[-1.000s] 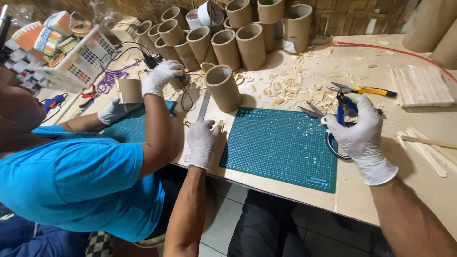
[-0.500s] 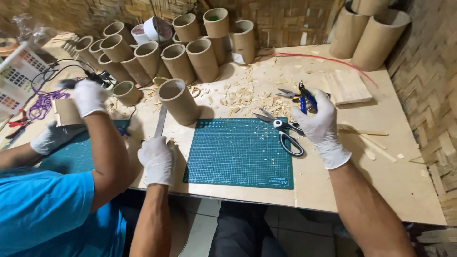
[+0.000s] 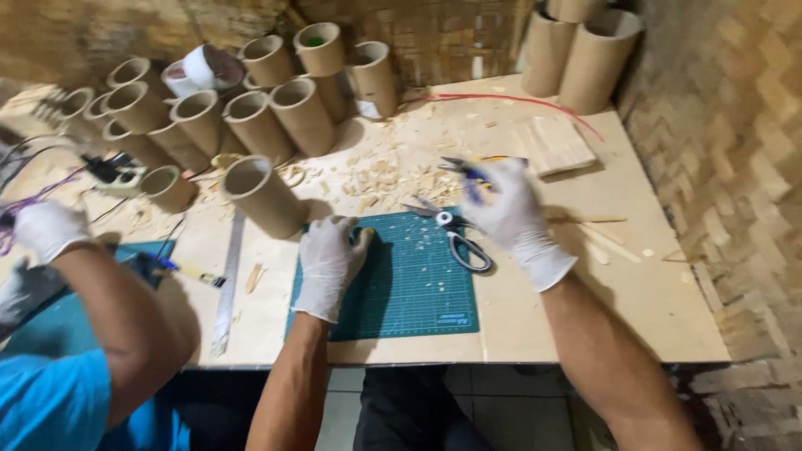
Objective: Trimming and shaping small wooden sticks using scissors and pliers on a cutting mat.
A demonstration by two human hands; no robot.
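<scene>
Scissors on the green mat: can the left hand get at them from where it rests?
Probably yes. The left hand rests on the green cutting mat, and the scissors lie across bare mat from it. The right hand close above them, gripping a blue-handled tool, might crowd the reach.

Thin white rubbery gloves, slightly creased, over left hand (image 3: 328, 259) and right hand (image 3: 511, 215). Matt green cutting mat (image 3: 409, 288), rubber-like and smooth, under the left hand. Bright metal blades and dark plastic handles on scissors (image 3: 455, 238) at the mat's upper edge. Matt brown cardboard tubes (image 3: 259, 196) beyond the mat. Pale, smooth wooden tabletop (image 3: 635, 292), littered with rough wood shavings (image 3: 376, 171).
</scene>
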